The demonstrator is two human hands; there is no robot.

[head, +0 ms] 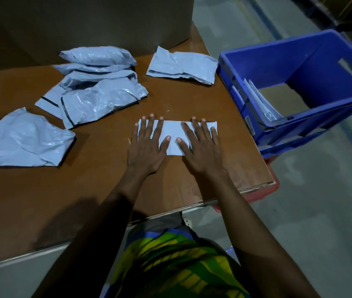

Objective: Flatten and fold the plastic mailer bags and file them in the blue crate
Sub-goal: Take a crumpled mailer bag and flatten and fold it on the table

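- Your left hand [147,145] lies flat, palm down and fingers spread, on the left part of the folded mailer bag [174,136]; it presses the bag and does not grasp it.
- Your right hand [200,147] lies flat in the same way on the right part of this bag, also released, and the two thumbs almost meet over the middle.
- The folded mailer bag is a narrow pale rectangle on the brown desk [106,179], near the right edge of the desk.
- The blue crate [278,61] stands just beside the desk on the right, tilted, and some pale bags [258,100] stand on edge against its near left wall.
- A pile of crumpled mailer bags [97,82] lies on the left of the desk, well apart from your hands.
- One more crumpled bag [22,140] lies alone at the far left of the desk.
- Another loose bag [181,64] lies at the back of the desk, near the crate.
- A big cardboard box [84,22] stands behind the pile.
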